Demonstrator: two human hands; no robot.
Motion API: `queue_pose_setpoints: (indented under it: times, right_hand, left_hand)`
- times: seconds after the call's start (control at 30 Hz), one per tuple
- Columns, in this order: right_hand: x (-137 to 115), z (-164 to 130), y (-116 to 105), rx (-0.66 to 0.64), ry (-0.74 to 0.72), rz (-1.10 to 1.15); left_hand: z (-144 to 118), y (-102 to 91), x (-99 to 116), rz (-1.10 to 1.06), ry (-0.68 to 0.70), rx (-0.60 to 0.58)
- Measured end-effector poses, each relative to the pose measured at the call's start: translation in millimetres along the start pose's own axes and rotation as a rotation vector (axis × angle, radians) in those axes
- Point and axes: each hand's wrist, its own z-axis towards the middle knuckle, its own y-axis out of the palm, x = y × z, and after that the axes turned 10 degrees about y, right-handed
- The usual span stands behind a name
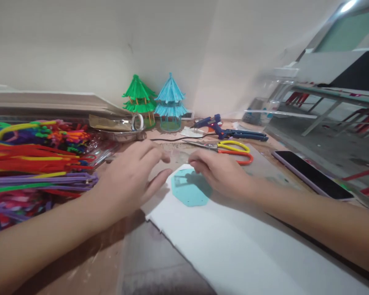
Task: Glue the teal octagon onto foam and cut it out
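Observation:
A light-blue flat piece [191, 191] with cut corners and a few small dark dots lies on a white board [221, 233]. Left of it is my left hand [132, 180], thumb and fingers apart and nothing seen between them. Over the piece's upper right side my right hand [218, 170] is held with fingers curled together. What those fingertips pinch, if anything, is hidden. Just beyond my right hand lies a pair of scissors [221, 146] with yellow and orange handles.
Bundles of colourful pipe cleaners [33, 159] fill the left side. Green [138, 98] and blue [170, 102] pagoda models stand by the wall. A glue gun [212, 123], blue-handled pliers [246, 134] and a metal dish [119, 133] lie behind. A phone [310, 174] rests near the right edge.

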Motion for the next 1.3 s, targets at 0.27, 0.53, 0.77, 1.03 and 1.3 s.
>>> queue_pose_setpoints:
  times: [0.27,0.53,0.77,1.03,1.3]
  right_hand:
    - [8.8,-18.7,-6.6,-0.189,0.04,0.079]
    - [5.6,-32.3,-1.6,-0.126,-0.377,0.066]
    - [6.2,-35.6,-1.6,0.031,-0.602,-0.074]
    - [5.2,-35.3,-0.9,0.039,-0.582,-0.084]
    - [4.6,-35.2,-2.2,-0.001,-0.583,-0.06]
  left_hand:
    - [-7.1,25.3,5.8,-0.14,0.063,-0.181]
    - [-7.7,19.2,11.7,-0.023,0.198,-0.155]
    - [-8.1,23.2,10.0,-0.007,0.219,-0.16]
    - [-7.3,27.6,9.2,-0.101,0.109,-0.21]
    - [-6.3,26.6,11.4,-0.228,-0.126,-0.216]
